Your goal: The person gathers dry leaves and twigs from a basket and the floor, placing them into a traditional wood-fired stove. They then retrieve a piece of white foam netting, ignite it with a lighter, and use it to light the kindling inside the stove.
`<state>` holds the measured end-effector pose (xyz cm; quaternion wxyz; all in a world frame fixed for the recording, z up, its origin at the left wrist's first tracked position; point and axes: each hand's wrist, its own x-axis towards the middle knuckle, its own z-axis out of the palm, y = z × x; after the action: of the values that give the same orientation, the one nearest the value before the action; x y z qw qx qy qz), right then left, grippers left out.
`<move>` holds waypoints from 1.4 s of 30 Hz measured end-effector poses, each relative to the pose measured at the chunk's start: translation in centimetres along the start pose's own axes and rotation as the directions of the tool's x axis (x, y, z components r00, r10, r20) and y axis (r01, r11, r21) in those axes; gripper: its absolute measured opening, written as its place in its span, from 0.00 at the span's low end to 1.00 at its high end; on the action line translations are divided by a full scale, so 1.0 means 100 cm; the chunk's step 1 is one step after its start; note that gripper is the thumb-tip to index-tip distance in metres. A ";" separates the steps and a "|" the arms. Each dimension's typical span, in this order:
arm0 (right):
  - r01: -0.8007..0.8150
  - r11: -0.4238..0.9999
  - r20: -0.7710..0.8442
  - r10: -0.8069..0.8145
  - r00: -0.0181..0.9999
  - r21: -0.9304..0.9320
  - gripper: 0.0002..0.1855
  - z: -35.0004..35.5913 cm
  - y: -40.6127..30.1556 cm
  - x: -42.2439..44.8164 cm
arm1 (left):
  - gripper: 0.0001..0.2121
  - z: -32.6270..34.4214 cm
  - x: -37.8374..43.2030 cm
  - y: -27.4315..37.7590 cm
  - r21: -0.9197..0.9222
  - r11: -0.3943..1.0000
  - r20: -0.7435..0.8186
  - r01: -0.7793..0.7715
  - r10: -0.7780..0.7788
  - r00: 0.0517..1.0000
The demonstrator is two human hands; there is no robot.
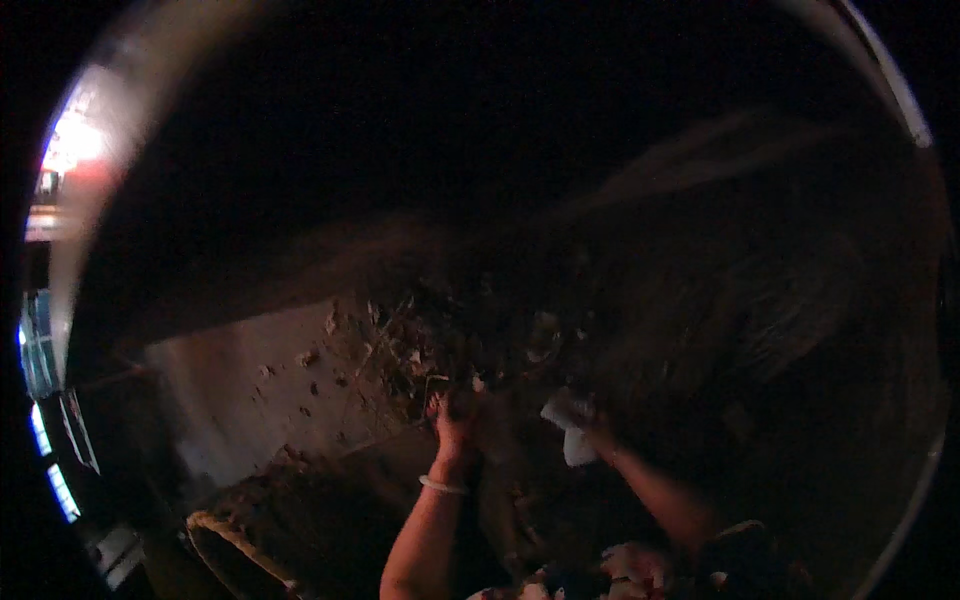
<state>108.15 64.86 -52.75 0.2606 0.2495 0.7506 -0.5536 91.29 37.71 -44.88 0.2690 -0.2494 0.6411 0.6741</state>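
The scene is very dark, and details at the hands are blurred. My left hand (452, 412), with a pale bangle (442, 485) on the wrist, reaches to the near edge of a heap of dry plant-like scraps (409, 345). Whether its fingers hold anything is lost in shadow. To the right, my right hand (598, 433) grips a white piece of thin material (577, 448), perhaps cloth or paper. Dark ground or material lies between the two hands. The heap spreads across the right part of a pale flat surface (247, 367), where several loose bits lie scattered.
Below the pale surface is a dark container or sack (300, 510) with a yellowish rim (240, 536), seemingly filled with scraps. Patterned clothing (634, 566) shows at the bottom edge. A bright light (75, 142) glares at the far left. Much of the right side is too dark to make out.
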 end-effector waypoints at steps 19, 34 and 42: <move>0.266 0.939 -0.099 -0.250 0.963 0.218 0.22 -0.038 -0.107 0.053 | 0.24 -0.017 -0.014 0.010 -0.159 0.979 0.094 -0.131 0.147 0.985; 0.604 0.774 -0.114 -0.594 0.797 0.191 0.23 -0.045 -0.123 0.042 | 0.26 -0.010 -0.040 -0.053 -0.423 0.829 0.227 -0.366 0.488 0.843; 0.550 0.805 -0.020 -0.568 0.823 -0.220 0.25 0.020 -0.182 0.009 | 0.25 -0.064 -0.076 -0.072 -0.585 0.783 0.209 -0.212 0.398 0.893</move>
<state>95.67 58.24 -41.15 0.0780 0.0126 0.8539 -0.5144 101.76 31.21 -45.29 0.1728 -0.0938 0.4003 0.8950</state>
